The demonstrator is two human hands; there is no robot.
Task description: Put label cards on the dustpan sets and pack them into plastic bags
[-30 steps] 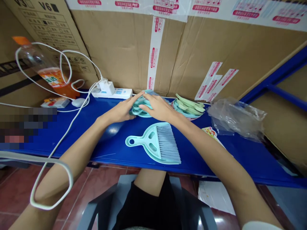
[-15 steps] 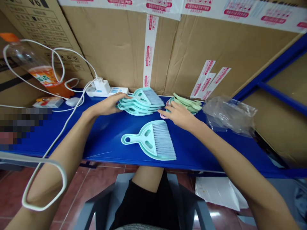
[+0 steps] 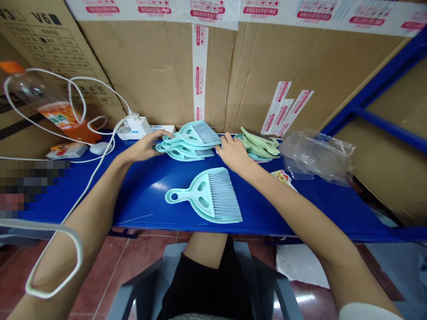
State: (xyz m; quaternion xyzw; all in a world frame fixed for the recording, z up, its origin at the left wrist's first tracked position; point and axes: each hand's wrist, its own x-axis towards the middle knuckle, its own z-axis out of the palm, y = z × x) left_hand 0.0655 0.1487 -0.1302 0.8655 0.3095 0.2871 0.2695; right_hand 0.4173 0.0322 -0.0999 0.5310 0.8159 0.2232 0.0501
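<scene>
On the blue table lies a stack of turquoise brush and dustpan sets (image 3: 191,141). My left hand (image 3: 147,146) grips the handle end of that stack, fingers wrapped round it. At the stack's bristle end is my right hand (image 3: 232,151), its fingers bent and touching or very near the edge; whether it holds anything is hidden. Just right of it lies a pile of pale green pieces (image 3: 262,144) with turquoise ones beneath. A single turquoise dustpan with a grey-bristled brush (image 3: 207,195) lies nearer me, handle to the left.
A power strip (image 3: 162,129), an orange drink bottle (image 3: 63,115) and looping white cables are at the left. Clear plastic bags (image 3: 316,155) and colourful stickers (image 3: 283,177) lie right on the blue table (image 3: 140,200). Cardboard boxes (image 3: 160,66) stand behind.
My right hand has moved left, off the green pile to the stack's bristle end, and the stickers now show. The view has shifted slightly. My left hand stays at the stack.
</scene>
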